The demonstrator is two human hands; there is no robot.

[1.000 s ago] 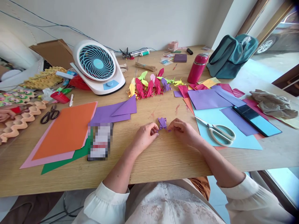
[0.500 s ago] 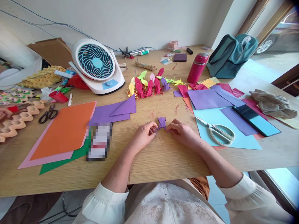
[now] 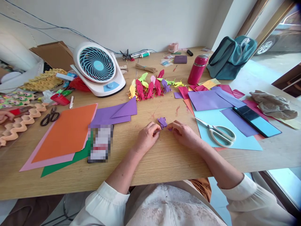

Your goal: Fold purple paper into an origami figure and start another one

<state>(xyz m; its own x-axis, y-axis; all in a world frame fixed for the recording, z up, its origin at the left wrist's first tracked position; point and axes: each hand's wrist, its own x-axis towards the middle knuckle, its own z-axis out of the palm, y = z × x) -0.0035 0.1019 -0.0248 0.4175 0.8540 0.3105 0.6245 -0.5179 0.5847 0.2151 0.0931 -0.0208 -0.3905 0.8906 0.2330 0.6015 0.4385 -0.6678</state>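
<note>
A small folded purple paper figure [image 3: 162, 122] stands between my hands over the wooden table [image 3: 160, 163]. My left hand [image 3: 148, 135] pinches its left lower part, with thumb and fingertips pressed together. From the other side, my right hand [image 3: 182, 133] is closed in a pinch on a thin purple strip at the figure's right edge. The exact contact is partly covered by my fingers. Beyond the hands lies a row of folded paper figures [image 3: 150, 89] in red, yellow, green, pink and purple.
At left are orange paper [image 3: 66, 131], purple sheets [image 3: 105, 114], a phone [image 3: 100, 142], black scissors [image 3: 50, 116] and a fan [image 3: 97, 67]. At right lie white-handled scissors [image 3: 222, 135] on light blue paper [image 3: 244, 142], beside a red bottle [image 3: 197, 70]. Another person's hand [image 3: 6, 116] shows at far left.
The purple figure has tilted and turned slightly. My left hand has shifted a little to the right, closer to it. The right hand stays almost in place.
</note>
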